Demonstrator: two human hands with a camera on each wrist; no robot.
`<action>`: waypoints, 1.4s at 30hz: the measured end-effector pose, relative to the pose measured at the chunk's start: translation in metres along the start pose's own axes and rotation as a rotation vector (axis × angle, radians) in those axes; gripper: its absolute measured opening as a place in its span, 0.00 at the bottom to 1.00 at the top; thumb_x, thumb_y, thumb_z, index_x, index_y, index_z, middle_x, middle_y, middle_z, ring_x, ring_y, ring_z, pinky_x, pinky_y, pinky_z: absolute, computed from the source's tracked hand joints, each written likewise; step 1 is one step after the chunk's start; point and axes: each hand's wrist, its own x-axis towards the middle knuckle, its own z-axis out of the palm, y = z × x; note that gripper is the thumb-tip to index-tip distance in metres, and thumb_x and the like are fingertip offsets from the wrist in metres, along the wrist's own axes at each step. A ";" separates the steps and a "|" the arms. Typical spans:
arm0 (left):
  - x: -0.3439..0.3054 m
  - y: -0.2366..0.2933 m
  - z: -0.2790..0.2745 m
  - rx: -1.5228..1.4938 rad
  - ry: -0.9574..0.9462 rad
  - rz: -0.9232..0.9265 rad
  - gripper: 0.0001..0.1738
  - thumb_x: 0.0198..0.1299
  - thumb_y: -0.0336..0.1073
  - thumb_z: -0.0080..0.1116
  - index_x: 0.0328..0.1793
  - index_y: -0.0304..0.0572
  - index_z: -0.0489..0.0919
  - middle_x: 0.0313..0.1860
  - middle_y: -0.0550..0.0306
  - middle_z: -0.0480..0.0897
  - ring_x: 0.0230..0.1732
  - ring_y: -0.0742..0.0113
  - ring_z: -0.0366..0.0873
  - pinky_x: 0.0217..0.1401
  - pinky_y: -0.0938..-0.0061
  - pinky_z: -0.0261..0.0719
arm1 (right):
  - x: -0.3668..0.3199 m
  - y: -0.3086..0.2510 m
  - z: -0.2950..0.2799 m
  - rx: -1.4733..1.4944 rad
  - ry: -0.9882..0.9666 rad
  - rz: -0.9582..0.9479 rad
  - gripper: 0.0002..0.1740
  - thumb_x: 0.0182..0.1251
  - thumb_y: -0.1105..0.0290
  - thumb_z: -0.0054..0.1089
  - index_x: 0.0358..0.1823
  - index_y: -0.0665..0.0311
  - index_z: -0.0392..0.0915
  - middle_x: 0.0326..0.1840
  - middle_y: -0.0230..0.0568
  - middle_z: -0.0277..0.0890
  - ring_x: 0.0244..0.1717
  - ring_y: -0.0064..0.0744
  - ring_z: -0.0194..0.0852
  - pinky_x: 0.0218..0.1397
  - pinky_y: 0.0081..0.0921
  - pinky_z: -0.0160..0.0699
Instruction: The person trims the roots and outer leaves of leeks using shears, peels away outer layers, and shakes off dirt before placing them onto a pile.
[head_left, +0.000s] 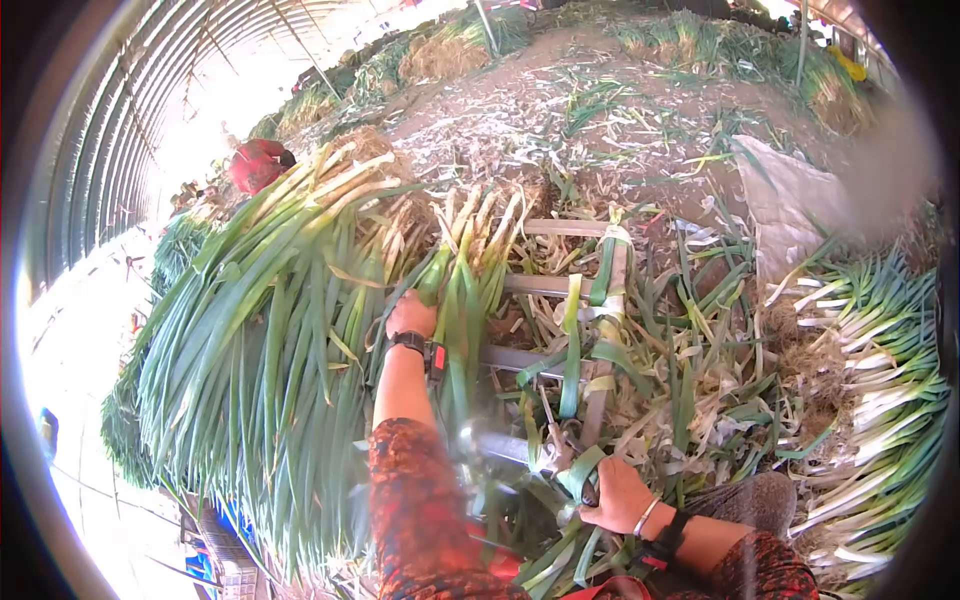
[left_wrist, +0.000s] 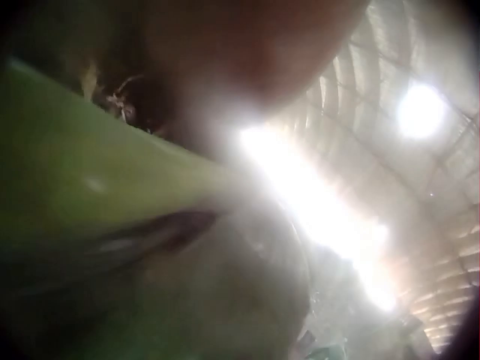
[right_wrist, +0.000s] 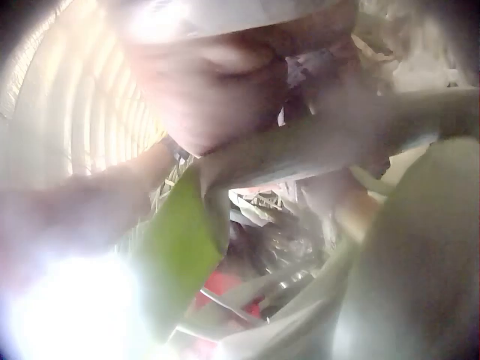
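Note:
My left hand grips a few long green onions near where the pale stalks meet the green leaves. In the left wrist view, a blurred green leaf fills the near side. Lower right, my right hand curls round the dark handle of a metal tool with a thin, pointed tip; its kind I cannot tell. A folded green leaf lies across the tool by the fingers. Left of my left hand is a large heap of green onions, roots facing away.
A slatted frame, wrapped with leaf strips, stands ahead amid peeled leaves. White-stemmed onions lie in rows at right, beside a pale sheet. Someone in red is beyond the heap. A crate sits below it.

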 end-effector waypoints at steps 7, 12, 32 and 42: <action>-0.071 0.008 -0.014 0.110 0.052 0.116 0.33 0.59 0.50 0.58 0.69 0.48 0.67 0.59 0.39 0.77 0.59 0.40 0.76 0.59 0.50 0.77 | 0.013 -0.003 -0.048 0.555 -0.186 0.020 0.36 0.47 0.72 0.68 0.62 0.64 0.68 0.31 0.35 0.74 0.33 0.32 0.76 0.39 0.33 0.78; -0.127 -0.001 -0.012 0.137 0.038 0.181 0.24 0.61 0.43 0.55 0.61 0.43 0.69 0.56 0.38 0.77 0.56 0.39 0.78 0.55 0.49 0.78 | 0.010 0.016 -0.057 0.803 0.101 0.030 0.35 0.49 0.72 0.68 0.62 0.65 0.67 0.46 0.42 0.74 0.49 0.33 0.74 0.55 0.30 0.74; -0.405 -0.061 -0.066 -0.440 -0.209 0.244 0.26 0.58 0.46 0.60 0.56 0.37 0.70 0.44 0.30 0.81 0.49 0.33 0.79 0.53 0.50 0.76 | -0.028 0.023 -0.029 0.419 0.167 0.149 0.27 0.55 0.61 0.64 0.52 0.72 0.74 0.43 0.54 0.79 0.46 0.49 0.79 0.52 0.37 0.76; -0.374 -0.046 0.044 -0.321 -0.159 0.203 0.33 0.52 0.52 0.65 0.54 0.35 0.67 0.42 0.33 0.81 0.44 0.36 0.81 0.46 0.49 0.78 | -0.113 -0.080 -0.038 0.088 -0.355 -0.194 0.25 0.59 0.60 0.58 0.57 0.60 0.73 0.39 0.56 0.79 0.48 0.61 0.76 0.54 0.48 0.74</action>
